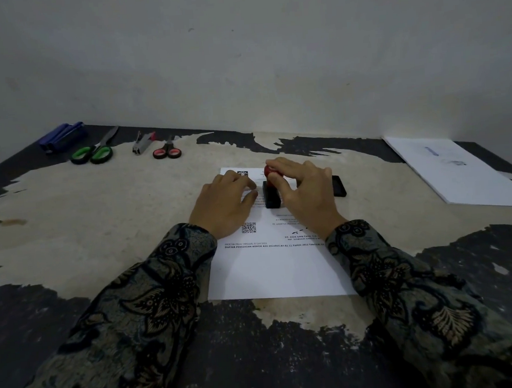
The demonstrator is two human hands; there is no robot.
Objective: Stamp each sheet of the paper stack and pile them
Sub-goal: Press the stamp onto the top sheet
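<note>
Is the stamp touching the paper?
Touching. The head view shows the stamp's black base sitting flat on the paper, with the right hand gripping its red knob.

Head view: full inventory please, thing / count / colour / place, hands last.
printed sheet: 1, white with black text and QR codes, table centre, under both hands
stamp: 1, black base with red knob, standing on the printed sheet
ink pad: 1, black, just right of the printed sheet
paper pile: 1, white, far right of the table
green scissors: 1, green handles, back left
red scissors: 1, red handles, back left
staple remover: 1, grey with red, between the two scissors
stapler: 1, blue, back left corner
table: 1, black with worn beige patches
left hand: 1, rests flat on the printed sheet
right hand: 1, grips the stamp knob
</note>
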